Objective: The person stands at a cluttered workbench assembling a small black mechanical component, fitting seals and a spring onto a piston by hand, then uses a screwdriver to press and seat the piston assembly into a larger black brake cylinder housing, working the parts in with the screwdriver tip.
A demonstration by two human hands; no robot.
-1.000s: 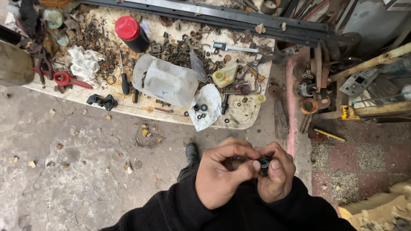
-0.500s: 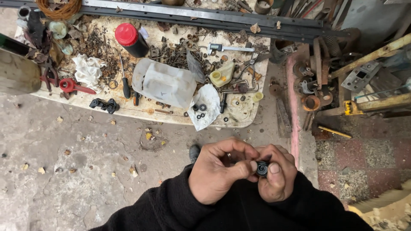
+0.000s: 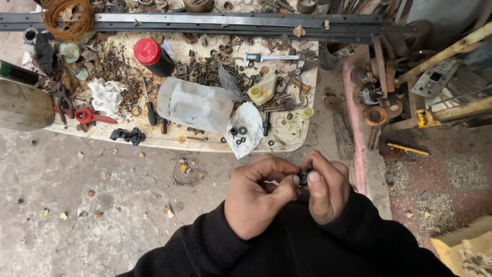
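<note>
Concrete floor (image 3: 77, 205) across the lower left, cracked and dotted with bits of leaf. Above it a dirty white bench (image 3: 287, 138) buried in rusty scrap, with a long dark metal rail (image 3: 230, 23) along its far edge. Lying on the bench near the middle: a translucent white plastic jug (image 3: 192, 105) on its side. Just right of that, a white scrap of paper (image 3: 246, 128) with a few black washers on it. Up left of the jug, a black bottle with a red cap (image 3: 152, 56); further left a crumpled white rag (image 3: 106, 96) and a red-handled tool (image 3: 87, 116). Coil of orange wire (image 3: 66, 18) at the top left corner.

Down front, both in black sleeves: left hand (image 3: 259, 197) curled, fingertips pinched together against the right hand (image 3: 325, 190). Between the two, well clear of the bench and over the floor: a small black ring-shaped part (image 3: 303, 178), gripped by right thumb and fingers, left fingertips touching it. Too small to make out more than that.
</note>
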